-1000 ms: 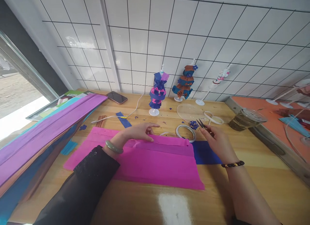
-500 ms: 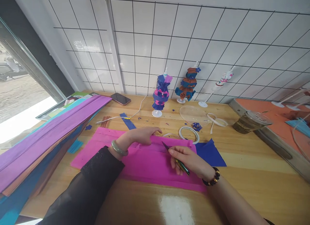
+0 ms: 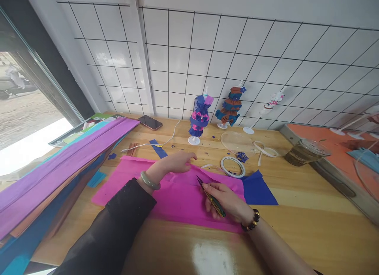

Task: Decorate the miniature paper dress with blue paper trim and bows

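A wide sheet of bright pink crepe paper lies across the table in front of me, its far edge rumpled and partly raised. My left hand is at that far edge, one finger stretched to the right and the others bent down on the paper, apparently gripping it; their tips are partly hidden. In my right hand are small pointed snips with a dark blade and green-gold handle. Their tip points up and left over the sheet, close to the raised fold. Dark blue crepe paper sticks out at the right.
A roll of double-sided tape lies behind the sheet. Dressed-up stands, one blue and pink, one brown and teal, stand by the wall. A phone, purple paper strips and a lidded cup lie around.
My right hand and the snips have shifted slightly left, and the fold of pink paper between the hands is more raised. The camera view has tilted a little.
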A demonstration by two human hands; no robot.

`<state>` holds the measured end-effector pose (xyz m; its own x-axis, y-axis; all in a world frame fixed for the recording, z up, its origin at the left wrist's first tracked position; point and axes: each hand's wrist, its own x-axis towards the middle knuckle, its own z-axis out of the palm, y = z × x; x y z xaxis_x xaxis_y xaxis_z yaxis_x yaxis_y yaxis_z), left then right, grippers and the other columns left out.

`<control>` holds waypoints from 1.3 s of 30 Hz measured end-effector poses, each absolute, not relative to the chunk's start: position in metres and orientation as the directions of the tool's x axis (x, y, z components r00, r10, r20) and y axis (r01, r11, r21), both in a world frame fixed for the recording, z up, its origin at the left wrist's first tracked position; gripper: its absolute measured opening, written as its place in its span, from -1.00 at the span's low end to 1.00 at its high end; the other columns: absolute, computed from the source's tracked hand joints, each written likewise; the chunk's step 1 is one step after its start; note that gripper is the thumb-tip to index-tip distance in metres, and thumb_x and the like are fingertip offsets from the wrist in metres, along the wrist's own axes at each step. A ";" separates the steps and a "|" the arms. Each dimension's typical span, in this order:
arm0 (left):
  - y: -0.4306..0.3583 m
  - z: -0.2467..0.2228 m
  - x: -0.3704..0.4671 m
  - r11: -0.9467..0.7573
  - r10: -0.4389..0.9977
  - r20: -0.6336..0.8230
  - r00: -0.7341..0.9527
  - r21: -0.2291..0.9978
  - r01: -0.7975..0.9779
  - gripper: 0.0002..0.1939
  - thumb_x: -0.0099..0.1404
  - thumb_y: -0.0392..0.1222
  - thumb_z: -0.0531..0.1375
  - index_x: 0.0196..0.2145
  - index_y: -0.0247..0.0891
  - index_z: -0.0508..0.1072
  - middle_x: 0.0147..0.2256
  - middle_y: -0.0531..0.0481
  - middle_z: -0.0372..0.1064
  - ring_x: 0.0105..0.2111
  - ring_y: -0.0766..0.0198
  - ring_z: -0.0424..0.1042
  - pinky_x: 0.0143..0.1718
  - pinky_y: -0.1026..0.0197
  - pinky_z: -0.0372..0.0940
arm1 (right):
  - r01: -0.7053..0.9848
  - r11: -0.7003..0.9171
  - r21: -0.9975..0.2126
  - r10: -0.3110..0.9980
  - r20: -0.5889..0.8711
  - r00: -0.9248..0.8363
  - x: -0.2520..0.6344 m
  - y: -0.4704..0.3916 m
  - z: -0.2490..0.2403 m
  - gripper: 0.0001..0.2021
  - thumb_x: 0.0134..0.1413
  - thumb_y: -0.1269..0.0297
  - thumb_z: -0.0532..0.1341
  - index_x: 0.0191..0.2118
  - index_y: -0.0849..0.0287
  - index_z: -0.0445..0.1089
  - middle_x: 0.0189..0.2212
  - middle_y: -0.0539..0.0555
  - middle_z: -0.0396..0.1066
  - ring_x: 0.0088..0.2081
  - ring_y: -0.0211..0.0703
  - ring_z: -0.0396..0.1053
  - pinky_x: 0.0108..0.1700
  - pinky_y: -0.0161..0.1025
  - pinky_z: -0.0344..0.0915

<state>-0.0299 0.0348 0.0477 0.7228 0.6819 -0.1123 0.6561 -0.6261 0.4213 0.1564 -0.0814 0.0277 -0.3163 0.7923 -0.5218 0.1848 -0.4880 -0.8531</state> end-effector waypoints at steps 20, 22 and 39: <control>0.042 0.046 -0.032 -0.345 0.702 -0.154 0.695 0.780 0.522 -0.66 0.16 0.02 0.03 -0.60 -0.29 0.26 -0.62 0.11 0.05 -0.60 0.41 0.03 -0.53 0.28 -0.04 | 0.163 -0.296 -0.941 0.915 -0.328 -0.233 0.159 -0.075 0.033 -0.62 0.01 -0.11 0.08 -0.43 0.16 0.15 -0.69 -0.09 0.34 -0.80 -0.39 0.18 -0.77 -0.44 0.00; 0.040 0.049 -0.033 -0.301 0.698 -0.172 0.695 0.810 0.503 -0.66 0.14 0.01 0.05 -0.62 -0.29 0.23 -0.62 0.11 0.03 -0.59 0.41 0.01 -0.53 0.28 -0.04 | 0.198 -0.270 -0.942 0.918 -0.314 -0.243 0.157 -0.076 0.033 -0.62 0.01 -0.11 0.07 -0.44 0.16 0.15 -0.69 -0.09 0.34 -0.80 -0.39 0.18 -0.77 -0.44 0.01; 0.036 0.057 -0.034 -0.017 0.594 -0.301 0.746 0.922 0.386 -0.74 0.05 -0.02 0.17 -0.51 -0.31 0.36 -0.58 0.13 0.21 -0.58 0.43 0.12 -0.52 0.31 0.02 | 0.189 -0.206 -0.960 0.931 -0.252 -0.263 0.145 -0.081 0.030 -0.58 0.03 -0.17 0.02 -0.45 0.15 0.13 -0.62 -0.06 0.36 -0.76 -0.37 0.23 -0.73 -0.40 0.09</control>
<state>-0.0343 0.0356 0.0569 0.7457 0.5944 -0.3011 0.3861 -0.0171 0.9223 0.1451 -0.0814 0.0298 -0.2625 0.9314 -0.2520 0.1893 -0.2064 -0.9600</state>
